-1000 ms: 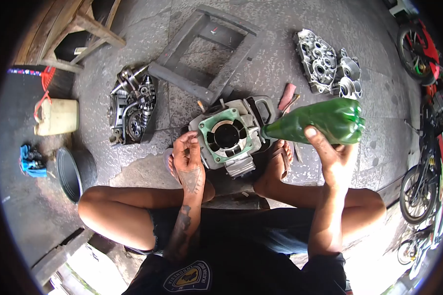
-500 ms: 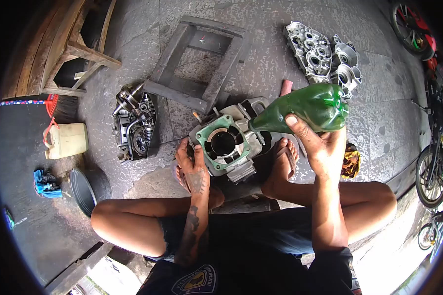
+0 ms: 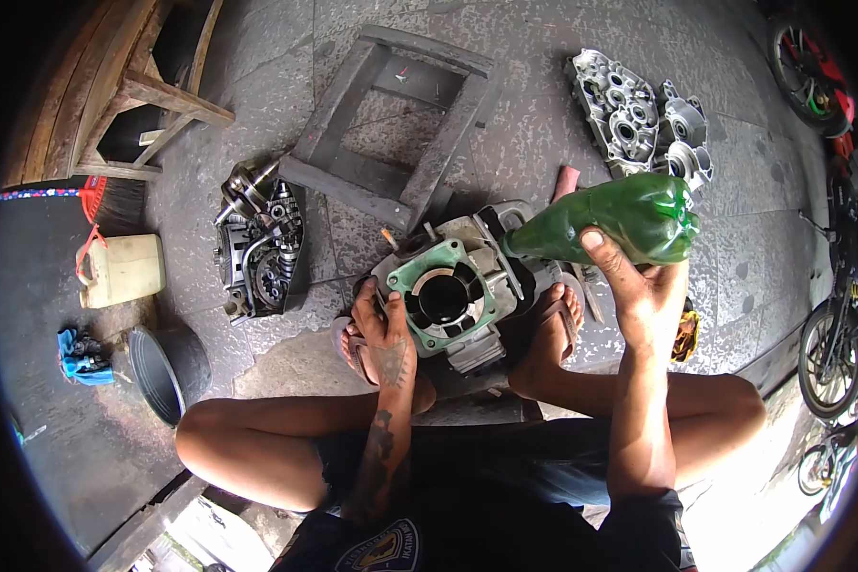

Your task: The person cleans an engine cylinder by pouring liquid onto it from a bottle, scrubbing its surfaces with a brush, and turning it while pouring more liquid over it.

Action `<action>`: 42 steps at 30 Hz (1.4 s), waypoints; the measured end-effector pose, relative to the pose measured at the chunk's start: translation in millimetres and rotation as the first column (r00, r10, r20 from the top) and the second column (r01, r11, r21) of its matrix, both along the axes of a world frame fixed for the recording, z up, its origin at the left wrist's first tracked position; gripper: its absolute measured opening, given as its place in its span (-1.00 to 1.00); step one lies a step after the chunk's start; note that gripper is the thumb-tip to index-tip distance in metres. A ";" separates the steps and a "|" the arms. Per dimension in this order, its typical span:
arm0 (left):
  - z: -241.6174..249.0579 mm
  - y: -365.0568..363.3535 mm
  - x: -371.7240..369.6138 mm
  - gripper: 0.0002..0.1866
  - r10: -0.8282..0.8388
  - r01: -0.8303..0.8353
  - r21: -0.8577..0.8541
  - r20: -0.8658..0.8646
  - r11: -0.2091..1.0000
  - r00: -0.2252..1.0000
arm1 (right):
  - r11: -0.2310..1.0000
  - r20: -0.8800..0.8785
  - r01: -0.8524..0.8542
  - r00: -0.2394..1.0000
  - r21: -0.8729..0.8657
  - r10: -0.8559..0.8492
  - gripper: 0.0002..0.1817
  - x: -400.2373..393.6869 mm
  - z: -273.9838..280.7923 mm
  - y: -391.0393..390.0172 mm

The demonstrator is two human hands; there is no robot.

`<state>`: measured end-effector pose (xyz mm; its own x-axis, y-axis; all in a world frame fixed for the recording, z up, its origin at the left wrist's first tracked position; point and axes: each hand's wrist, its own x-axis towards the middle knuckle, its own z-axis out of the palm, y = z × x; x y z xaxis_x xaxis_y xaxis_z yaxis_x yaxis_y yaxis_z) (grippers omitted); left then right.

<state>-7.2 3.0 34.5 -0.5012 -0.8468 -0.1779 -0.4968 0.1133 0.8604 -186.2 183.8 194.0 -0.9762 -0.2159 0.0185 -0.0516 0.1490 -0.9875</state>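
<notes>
An engine cylinder block (image 3: 462, 351) with a green gasket face and a dark round bore stands between my feet. My left hand (image 3: 383, 329) grips its left edge, thumb on top and fingers down the side. In my right hand (image 3: 643, 296) is a green plastic bottle (image 3: 605, 214), tipped almost level with its base to the right. The bottle's neck points left at the block's right side, and its mouth is at or just behind the metal there. Whether liquid flows out cannot be made out.
A grey wooden frame (image 3: 319, 157) lies beyond the block. Engine parts in a tray (image 3: 300, 257) sit at left, and crankcase halves (image 3: 615, 110) at the upper right. A black bucket (image 3: 170, 372), a jerrycan (image 3: 129, 270) and a wooden bench (image 3: 114, 91) are on the left; motorbikes (image 3: 829, 353) stand at right.
The view has shifted slightly. The block and the bottle appear a little further right and lower, with the bottle's neck still at the block's right side. Both grips are unchanged.
</notes>
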 end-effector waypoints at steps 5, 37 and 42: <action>6.0 0.7 -4.9 -0.50 0.018 -0.018 0.031 -0.003 0.999 1.000 | 1.000 0.073 -0.012 0.997 -0.008 0.013 -0.54 -6.3 -0.5 -2.5; 8.3 2.4 -15.3 -0.57 0.036 -0.034 -0.108 0.015 0.994 0.999 | 0.990 0.100 -0.069 0.992 -0.124 0.082 -0.52 20.2 17.3 -35.2; -7.4 0.3 -8.6 -0.58 0.142 -0.140 0.026 -0.097 0.990 0.985 | 0.977 0.042 -0.168 0.984 -0.133 0.175 -0.50 25.3 17.2 -57.2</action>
<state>-15.9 3.3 27.1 -0.3931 -0.9072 -0.1502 -0.4197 0.0317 0.9071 -160.9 126.6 211.2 -0.9253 -0.3791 0.0056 -0.0119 0.0142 -0.9998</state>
